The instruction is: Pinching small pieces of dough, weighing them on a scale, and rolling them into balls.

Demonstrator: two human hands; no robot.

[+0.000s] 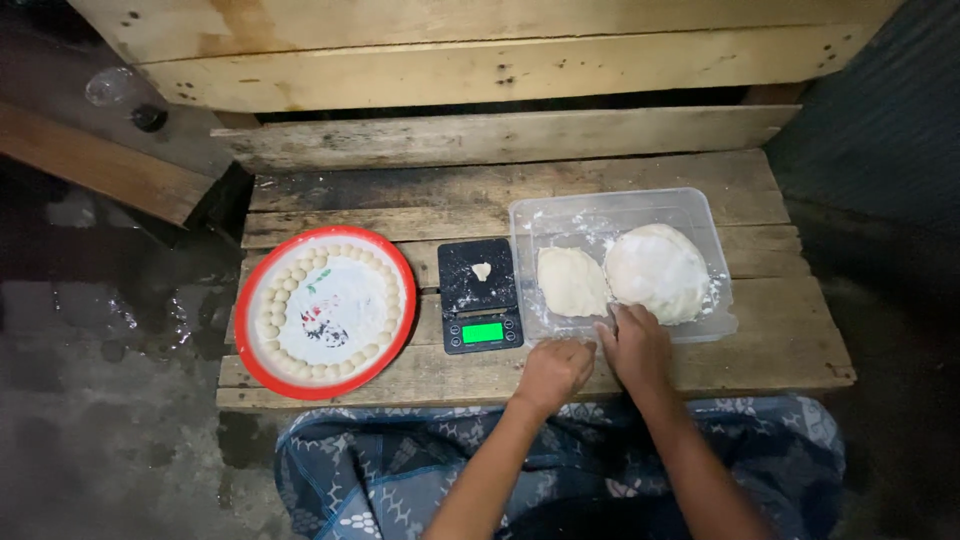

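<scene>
Wooden bench point(690, 375), planked and worn, spread across the middle, patterned cloth point(780, 450) over the lap at its near edge. On the right half, a clear tub point(620, 205), floured inside, set with its long side running left to right, just ahead of both hands. Inside, two dough lumps side by side along that same line: big dough point(657, 272) on the right, rounded and pale, dusted white; flat dough point(571, 281) on the left, smaller, yellower and slacker in shape. Both lying forward of the hands, the big one slightly right of them, the flat one almost straight ahead.

Right hand point(636, 346) nearer: fingers extended over the tub's near rim, tips touching or almost touching the near edge of the big dough, palm down, not gripping anything that shows. Left hand point(553, 370) just outside the tub's near left corner, resting on the bench, fingers curled loosely; whether pinching a scrap underneath, cannot tell.

Left of the tub, touching or nearly so, a black scale point(481, 296) with a lit green display, a small dough bit point(481, 271) on its floured platform. Further left, a red-rimmed plate point(262, 380) ringed with small dough balls point(270, 318) set in a neat curve around its edge, centre left bare.
</scene>
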